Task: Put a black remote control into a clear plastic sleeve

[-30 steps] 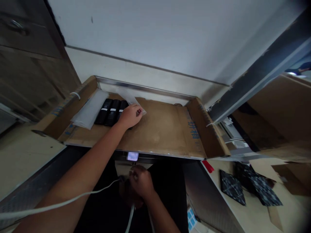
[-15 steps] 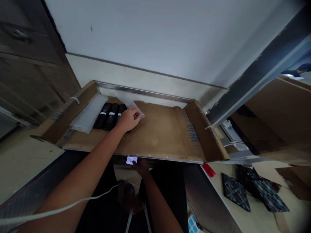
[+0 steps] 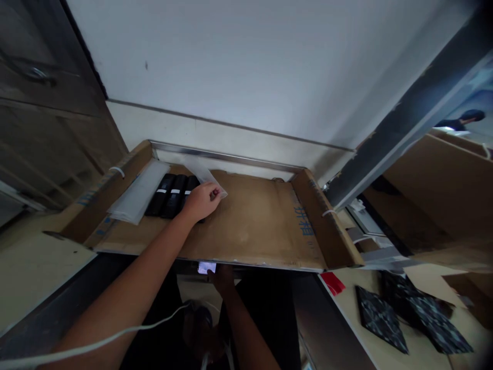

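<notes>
My left hand [image 3: 201, 200] reaches into a flat open cardboard box [image 3: 250, 221] and pinches a clear plastic bag [image 3: 204, 177] at its corner. Just left of the hand lie three black oblong devices [image 3: 171, 189] side by side, with a stack of clear bags [image 3: 136, 192] further left. My right hand [image 3: 221, 275] is low under the box's front edge, its fingers at a small lit screen [image 3: 206, 266]; most of its fingers are hidden.
A white cable [image 3: 115, 334] runs across my lap. Dark patterned panels [image 3: 400, 313] lie on the pale table at lower right beside a red tag [image 3: 333, 282]. A dark cabinet [image 3: 46, 103] stands at left, a metal beam [image 3: 404, 123] at right.
My right hand rose from my lap to the lit screen at the box's front edge. My left hand stayed on the bag. The view shifted slightly.
</notes>
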`<move>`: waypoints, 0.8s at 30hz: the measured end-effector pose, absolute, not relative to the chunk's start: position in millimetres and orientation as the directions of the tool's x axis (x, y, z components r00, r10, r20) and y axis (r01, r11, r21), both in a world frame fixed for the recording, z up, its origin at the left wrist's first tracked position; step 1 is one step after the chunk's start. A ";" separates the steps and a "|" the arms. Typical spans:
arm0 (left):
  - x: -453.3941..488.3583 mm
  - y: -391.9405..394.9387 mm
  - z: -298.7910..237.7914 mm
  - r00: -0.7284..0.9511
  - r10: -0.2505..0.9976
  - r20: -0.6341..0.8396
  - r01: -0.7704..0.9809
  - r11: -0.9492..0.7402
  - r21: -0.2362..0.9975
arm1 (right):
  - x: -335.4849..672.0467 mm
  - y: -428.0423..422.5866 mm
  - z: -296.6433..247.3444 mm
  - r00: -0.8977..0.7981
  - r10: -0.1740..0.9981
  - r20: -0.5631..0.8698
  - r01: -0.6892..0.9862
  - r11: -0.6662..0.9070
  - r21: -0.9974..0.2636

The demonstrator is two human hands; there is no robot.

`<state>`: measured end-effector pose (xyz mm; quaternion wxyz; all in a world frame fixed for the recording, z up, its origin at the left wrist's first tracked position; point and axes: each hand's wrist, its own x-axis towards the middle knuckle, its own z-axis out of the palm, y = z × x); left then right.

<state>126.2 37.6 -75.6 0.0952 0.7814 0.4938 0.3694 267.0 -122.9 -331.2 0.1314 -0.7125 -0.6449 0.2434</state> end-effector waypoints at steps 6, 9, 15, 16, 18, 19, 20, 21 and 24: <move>127.1 36.3 -73.5 0.258 0.836 0.485 0.703 -0.507 0.499 | 265.1 -123.6 -327.1 0.048 0.975 -0.215 0.862 -0.149 -0.484; 127.9 36.0 -73.8 0.260 0.838 0.479 0.718 -0.500 0.484 | 265.0 -123.2 -332.2 0.058 0.976 -0.208 0.855 -0.156 -0.494; 129.8 36.3 -74.3 0.276 0.837 0.473 0.749 -0.496 0.440 | 267.6 -119.6 -337.8 -0.026 0.968 -0.251 0.869 -0.102 -0.485; 131.2 37.1 -73.1 0.274 0.840 0.469 0.754 -0.490 0.437 | 268.1 -119.5 -337.8 -0.032 0.964 -0.266 0.870 -0.104 -0.481; 136.1 40.3 -68.5 0.276 0.844 0.460 0.760 -0.485 0.433 | 268.8 -120.4 -337.3 -0.032 0.965 -0.260 0.868 -0.102 -0.485; 139.8 43.0 -65.5 0.283 0.843 0.458 0.759 -0.489 0.430 | 269.1 -121.3 -336.9 -0.021 0.970 -0.241 0.864 -0.103 -0.492; 144.3 46.5 -62.2 0.294 0.840 0.456 0.756 -0.496 0.427 | 269.3 -122.3 -336.3 -0.008 0.976 -0.216 0.859 -0.104 -0.502; 149.4 50.8 -58.9 0.304 0.837 0.456 0.751 -0.505 0.426 | 269.4 -123.3 -335.5 0.004 0.980 -0.198 0.851 -0.107 -0.514; 166.8 66.9 -51.8 0.324 0.830 0.454 0.733 -0.523 0.434 | 269.2 -125.0 -331.8 0.030 0.977 -0.213 0.827 -0.144 -0.544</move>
